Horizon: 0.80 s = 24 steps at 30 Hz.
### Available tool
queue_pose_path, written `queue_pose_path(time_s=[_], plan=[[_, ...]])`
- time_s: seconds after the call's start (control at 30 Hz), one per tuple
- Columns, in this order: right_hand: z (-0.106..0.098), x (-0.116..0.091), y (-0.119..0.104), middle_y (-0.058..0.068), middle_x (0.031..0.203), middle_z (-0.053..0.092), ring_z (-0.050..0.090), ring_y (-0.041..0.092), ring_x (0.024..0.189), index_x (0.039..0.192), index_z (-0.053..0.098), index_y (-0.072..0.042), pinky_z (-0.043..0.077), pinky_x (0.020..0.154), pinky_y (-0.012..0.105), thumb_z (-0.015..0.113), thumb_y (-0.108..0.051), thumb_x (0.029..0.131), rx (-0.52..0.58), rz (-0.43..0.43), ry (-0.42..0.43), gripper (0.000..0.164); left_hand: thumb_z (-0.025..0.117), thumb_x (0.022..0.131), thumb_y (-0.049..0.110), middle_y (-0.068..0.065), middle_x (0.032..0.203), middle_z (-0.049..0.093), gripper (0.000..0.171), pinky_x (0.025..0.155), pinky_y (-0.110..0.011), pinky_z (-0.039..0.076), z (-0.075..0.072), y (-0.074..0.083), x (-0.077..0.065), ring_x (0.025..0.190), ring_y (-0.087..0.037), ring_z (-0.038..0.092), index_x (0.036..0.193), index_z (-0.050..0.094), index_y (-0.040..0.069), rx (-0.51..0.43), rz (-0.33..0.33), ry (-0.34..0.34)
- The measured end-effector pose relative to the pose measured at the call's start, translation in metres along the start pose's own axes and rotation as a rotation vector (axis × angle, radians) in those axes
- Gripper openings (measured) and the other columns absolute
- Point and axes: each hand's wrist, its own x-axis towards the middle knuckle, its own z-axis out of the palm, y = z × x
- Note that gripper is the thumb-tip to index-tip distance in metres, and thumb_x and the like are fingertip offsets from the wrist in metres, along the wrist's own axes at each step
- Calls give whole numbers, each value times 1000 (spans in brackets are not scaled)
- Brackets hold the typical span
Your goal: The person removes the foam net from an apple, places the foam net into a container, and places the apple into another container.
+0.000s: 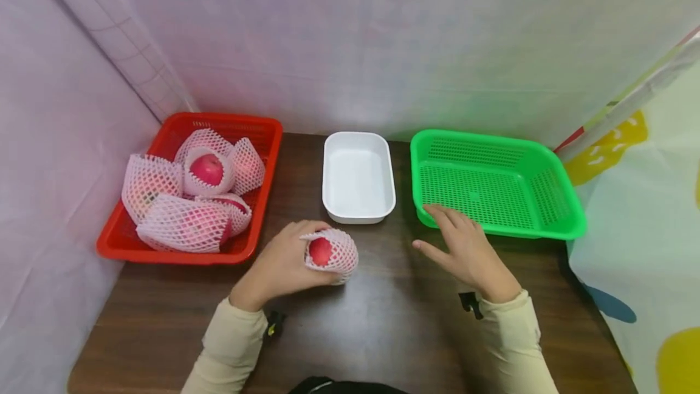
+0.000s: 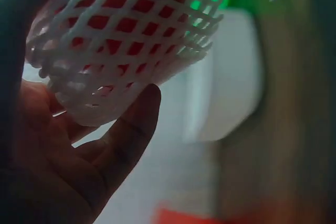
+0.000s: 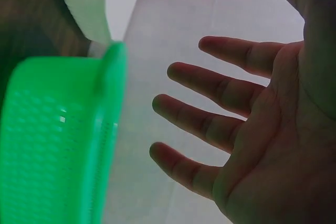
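Note:
My left hand [image 1: 288,261] grips a red apple [image 1: 320,252] wrapped in a white foam net [image 1: 346,254], above the table in front of the white tray. In the left wrist view the thumb and fingers curl round the foam net [image 2: 131,30], with red showing through its mesh. My right hand [image 1: 467,252] hovers by the near left corner of the green basket [image 1: 492,231], holding nothing. Its fingers [image 3: 210,90] are spread and straight in the right wrist view. Several more netted apples [image 1: 206,169] lie in the red basket [image 1: 255,224] at the left.
A white tray [image 1: 358,178] stands between the two baskets on the dark wooden table [image 1: 377,321]. Pale cloth [image 1: 372,47] hangs behind the table and along its left side. Patterned cloth [image 1: 645,230] borders the right side.

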Motion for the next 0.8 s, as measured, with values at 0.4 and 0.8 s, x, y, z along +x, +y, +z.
queue_pose_path(time_s=[0.4,0.8], plan=[[20,-12,-1,14,140,54,48,33,131,143,50,-3,39,106,52,68,-37,96,160,-35,41,60,95,66,38,9,123,62,68,94,-34,49,56,-26,-19,107,-12,62,125,65,21,-549,-181,51],[80,-7,-16,-2,105,69,65,15,98,108,70,-9,56,83,43,74,-5,90,547,-185,116,20,93,72,23,0,122,64,72,94,-31,48,69,-23,-22,107,-18,61,133,57,11,-692,-214,25]])
